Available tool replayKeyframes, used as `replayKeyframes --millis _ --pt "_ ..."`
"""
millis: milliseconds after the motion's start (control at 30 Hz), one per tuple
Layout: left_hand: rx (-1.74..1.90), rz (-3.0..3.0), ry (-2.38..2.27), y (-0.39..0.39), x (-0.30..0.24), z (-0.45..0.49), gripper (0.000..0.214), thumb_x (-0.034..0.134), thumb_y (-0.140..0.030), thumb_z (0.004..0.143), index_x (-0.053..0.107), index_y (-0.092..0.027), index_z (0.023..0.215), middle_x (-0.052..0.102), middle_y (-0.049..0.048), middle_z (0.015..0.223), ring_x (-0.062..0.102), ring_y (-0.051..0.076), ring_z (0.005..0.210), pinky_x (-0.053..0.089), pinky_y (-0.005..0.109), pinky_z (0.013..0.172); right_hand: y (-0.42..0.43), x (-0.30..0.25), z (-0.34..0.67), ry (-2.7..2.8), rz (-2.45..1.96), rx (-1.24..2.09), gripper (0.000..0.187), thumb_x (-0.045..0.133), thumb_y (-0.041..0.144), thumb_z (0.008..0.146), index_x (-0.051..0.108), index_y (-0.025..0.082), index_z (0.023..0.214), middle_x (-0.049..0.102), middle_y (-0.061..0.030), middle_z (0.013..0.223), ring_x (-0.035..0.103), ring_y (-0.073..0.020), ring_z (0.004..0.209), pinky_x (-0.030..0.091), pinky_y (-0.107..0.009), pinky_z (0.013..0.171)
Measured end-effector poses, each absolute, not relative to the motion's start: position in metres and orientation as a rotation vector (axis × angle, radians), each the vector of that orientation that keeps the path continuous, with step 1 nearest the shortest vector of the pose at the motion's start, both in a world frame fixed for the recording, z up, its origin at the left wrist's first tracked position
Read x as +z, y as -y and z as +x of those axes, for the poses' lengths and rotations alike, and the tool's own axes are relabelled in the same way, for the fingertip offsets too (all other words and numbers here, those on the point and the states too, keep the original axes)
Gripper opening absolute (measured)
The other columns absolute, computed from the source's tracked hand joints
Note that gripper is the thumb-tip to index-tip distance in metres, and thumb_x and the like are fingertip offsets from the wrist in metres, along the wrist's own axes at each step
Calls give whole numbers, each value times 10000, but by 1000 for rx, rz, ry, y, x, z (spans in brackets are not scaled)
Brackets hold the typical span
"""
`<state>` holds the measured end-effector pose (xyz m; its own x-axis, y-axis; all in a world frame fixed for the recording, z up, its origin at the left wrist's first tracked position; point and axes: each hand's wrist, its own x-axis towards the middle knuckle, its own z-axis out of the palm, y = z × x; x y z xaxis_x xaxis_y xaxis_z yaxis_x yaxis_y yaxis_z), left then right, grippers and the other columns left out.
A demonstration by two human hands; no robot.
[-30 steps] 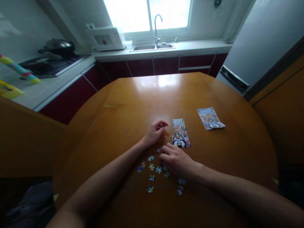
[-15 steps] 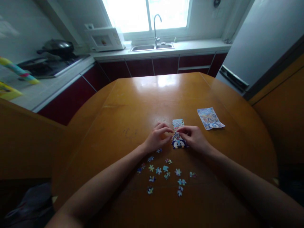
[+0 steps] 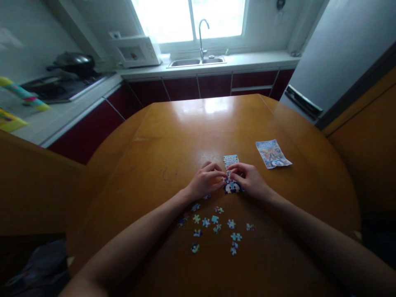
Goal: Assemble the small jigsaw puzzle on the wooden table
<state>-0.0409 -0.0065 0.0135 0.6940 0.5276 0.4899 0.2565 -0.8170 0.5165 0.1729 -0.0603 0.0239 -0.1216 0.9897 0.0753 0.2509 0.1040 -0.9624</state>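
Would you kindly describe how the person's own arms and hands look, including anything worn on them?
The left forearm and right forearm are bare, with no sleeve, watch or bracelet visible. The left hand and right hand are ungloved; no ring shows, though one might be too small to tell.

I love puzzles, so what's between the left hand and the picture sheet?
In the head view, the joined puzzle pieces and the right hand lie between the left hand and the picture sheet.

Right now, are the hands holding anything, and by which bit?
I can't tell: the left hand and right hand are both at the partly joined puzzle, but any pinched piece is too small to see.
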Motion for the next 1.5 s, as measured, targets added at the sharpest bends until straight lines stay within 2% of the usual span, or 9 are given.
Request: replayKeyframes --millis 233,500,767,1133,1333,1500 --pt "910 2467 -645 6 14 -41 154 717 -284 892 741 -243 1039 621 42 942 521 189 934 475 343 880 57 21 180 1546 -1432 779 183 569 259 916 729 180 955 724 -49 829 617 -167 666 470 -306 622" --pt "948 2454 -666 7 17 -40 148 728 -265 878 735 -238 1023 618 37 928 527 190 938 477 348 896 59 16 176 1626 -1292 880 162 611 254 903 732 199 996 755 -63 947 673 -194 805 503 -332 712" --pt "984 2439 -685 8 18 -39 124 753 -274 857 711 -216 960 625 36 933 532 195 945 477 355 903 62 19 171 1576 -1247 1019 221 712 317 847 683 186 1023 728 -38 799 647 -168 692 478 -306 618" --pt "969 2430 -686 8 15 -40 141 754 -293 859 713 -234 981 619 30 944 535 191 957 479 351 907 63 24 169 1497 -1234 1112 242 728 331 826 665 165 991 726 -47 777 647 -164 673 461 -292 587" --pt "943 2421 -669 7 15 -41 257 743 -313 868 694 -239 1109 650 50 1013 548 208 1000 492 376 909 63 24 169 1489 -1222 1136 237 726 337 831 667 168 986 727 -46 782 662 -171 691 487 -299 607" --pt "948 2422 -646 6 15 -39 232 740 -304 869 701 -236 1087 679 50 1003 557 203 970 498 371 885 64 24 168 1482 -1204 1150 250 723 343 833 661 176 1008 723 -36 782 655 -163 677 501 -303 618"
